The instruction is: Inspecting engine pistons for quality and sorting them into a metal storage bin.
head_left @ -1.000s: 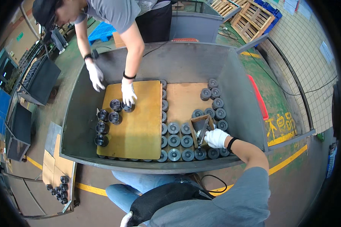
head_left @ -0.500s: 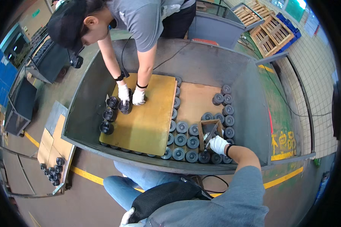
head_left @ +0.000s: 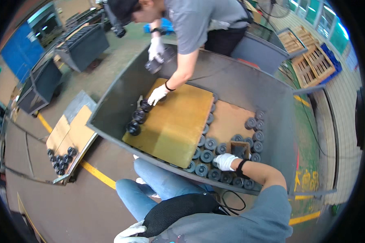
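Note:
My right hand (head_left: 225, 161), in a white glove, lies curled over a row of black round parts (head_left: 207, 156) at the near side of a grey metal bin (head_left: 109, 131). Just behind it stands a small brown open box (head_left: 240, 146). Whether the fingers grip a part is hidden. My left hand (head_left: 129, 233), also gloved, hangs with spread fingers at the lower edge beside a black mesh pouch (head_left: 176, 212) at my waist. A brown board (head_left: 178, 121) covers the left half of the bin's parts.
A co-worker leans over the bin's far side, one gloved hand (head_left: 157, 94) on the board by loose black parts (head_left: 136, 120), the other (head_left: 155, 48) holding a black part above the rim. A low tray of black parts (head_left: 61, 156) lies on the floor at left. More grey bins stand behind.
The co-worker has lifted one hand out of the bin with a black part. My right hand has slid slightly left off the small box. My left hand has come into view.

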Demonstrator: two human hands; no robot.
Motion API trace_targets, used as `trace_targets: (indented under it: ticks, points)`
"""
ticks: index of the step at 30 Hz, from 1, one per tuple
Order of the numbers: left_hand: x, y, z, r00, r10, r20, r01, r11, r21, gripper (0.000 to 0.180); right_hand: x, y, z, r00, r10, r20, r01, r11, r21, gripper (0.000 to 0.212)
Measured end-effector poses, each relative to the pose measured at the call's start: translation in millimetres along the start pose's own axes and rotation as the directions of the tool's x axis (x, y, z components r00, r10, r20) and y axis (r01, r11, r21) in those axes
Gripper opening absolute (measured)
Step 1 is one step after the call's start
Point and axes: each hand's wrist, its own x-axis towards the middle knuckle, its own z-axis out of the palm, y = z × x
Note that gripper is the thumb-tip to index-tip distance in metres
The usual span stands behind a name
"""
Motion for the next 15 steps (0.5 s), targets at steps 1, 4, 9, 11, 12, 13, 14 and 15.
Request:
trace_targets:
  ticks: [1,4,9,11,12,13,14,15]
  points:
    - [0.6,2.4,-0.4,0.999,0.014,-0.034,-0.014,1.000,0.006,0.038,0.9,-10.0,-3.3,1.000,0.006,0.004,-0.006,0.998,0.058,0.031]
    - [-3.9,6.5,-13.1,0.958,0.287,-0.023,-0.285,0.956,0.070,0.027,11.2,-29.9,-8.9,0.999,0.002,0.047,-0.011,0.981,0.191,0.041]
    - [8.5,-10.5,-60.2,0.981,0.017,0.192,-0.017,1.000,-0.004,0.049,82.0,-53.3,-25.1,0.971,-0.124,0.204,0.080,0.975,0.208,0.047]
    - [16.9,-31.3,-78.9,0.996,-0.095,0.006,0.095,0.993,-0.073,0.054,133.8,-59.2,-23.7,0.975,-0.154,0.162,0.130,0.980,0.147,0.050]
    - [37.7,-24.2,-82.8,0.979,-0.189,-0.077,0.186,0.981,-0.056,0.057,164.1,-67.3,-27.3,0.982,-0.160,0.101,0.140,0.974,0.177,0.051]
    - [68.4,-8.2,-77.9,0.970,-0.146,-0.194,0.162,0.984,0.071,0.045,189.5,-75.9,-33.6,0.987,-0.155,0.042,0.143,0.967,0.212,0.051]
    - [91.4,-10.2,-88.4,0.968,-0.137,-0.209,0.145,0.989,0.027,0.036,213.8,-91.2,-50.4,0.994,-0.104,0.046,0.089,0.965,0.247,0.056]
    - [117.4,-19.7,-100.5,0.966,-0.129,-0.224,0.129,0.992,-0.017,0.029,238.8,-106.6,-68.0,0.997,-0.052,0.054,0.034,0.959,0.282,0.060]
